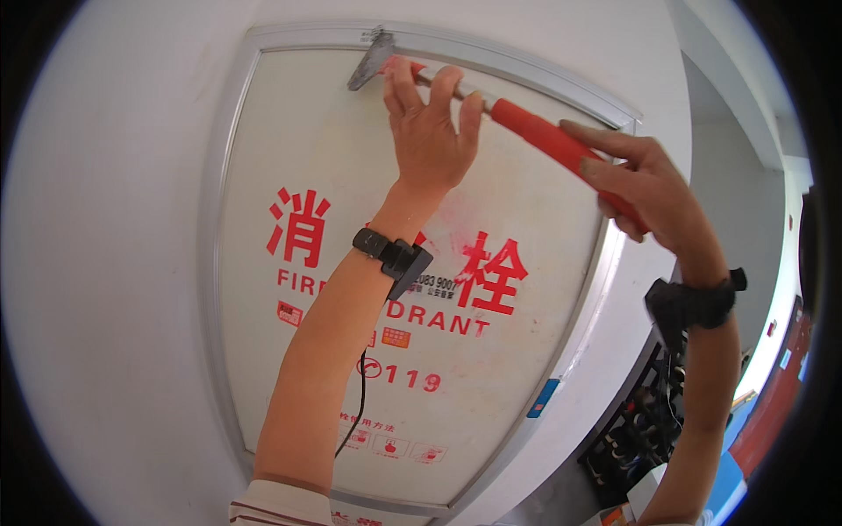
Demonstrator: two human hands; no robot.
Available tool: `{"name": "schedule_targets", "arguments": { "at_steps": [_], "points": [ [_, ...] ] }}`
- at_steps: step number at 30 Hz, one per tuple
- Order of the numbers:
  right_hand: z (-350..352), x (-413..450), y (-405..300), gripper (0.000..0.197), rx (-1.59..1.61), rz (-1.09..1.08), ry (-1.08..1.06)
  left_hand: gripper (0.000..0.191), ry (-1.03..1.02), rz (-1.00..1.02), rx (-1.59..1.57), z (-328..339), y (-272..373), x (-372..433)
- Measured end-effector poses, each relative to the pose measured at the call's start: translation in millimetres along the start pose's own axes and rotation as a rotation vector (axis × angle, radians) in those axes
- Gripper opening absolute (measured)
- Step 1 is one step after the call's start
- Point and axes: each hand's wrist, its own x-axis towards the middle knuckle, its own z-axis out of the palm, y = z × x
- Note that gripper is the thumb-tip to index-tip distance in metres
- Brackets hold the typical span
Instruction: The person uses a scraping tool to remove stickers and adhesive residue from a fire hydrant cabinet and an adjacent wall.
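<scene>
A long-handled scraper [567,146] with a red grip and a wide, dirty grey blade [372,60] slants across the top of a fire hydrant cabinet door [316,144]. Its blade lies over the upper aluminium frame [454,51], beside a small dark smudge bearing print. My left hand [431,131] holds the scraper close to the blade, fingers over the red collar and thin metal shaft. Around the lower part of the red handle closes my right hand [648,184]. The door carries large red lettering, partly hidden behind my left forearm.
White wall [131,230] surrounds the cabinet. A blue sticker [544,398] is on the frame's right side. At lower right stands a dark rack of shoes [631,427], with a white box [648,490] near it. A black cable [360,401] hangs beside my left forearm.
</scene>
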Motion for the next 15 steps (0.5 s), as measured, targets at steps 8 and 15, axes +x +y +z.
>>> {"name": "schedule_targets", "arguments": {
  "at_steps": [8, 15],
  "points": [
    [-1.1, 0.3, -4.5, 0.05, 0.006, 0.041, -0.003, 0.034, -0.012, -0.067, -0.011, -1.3, 5.8, -0.8],
    [-5.3, -5.3, -7.0, 0.047, -0.035, 0.007, 0.017, 0.035, -0.053, -0.039, -0.076, -8.0, 9.7, 1.6]
  ]
}}
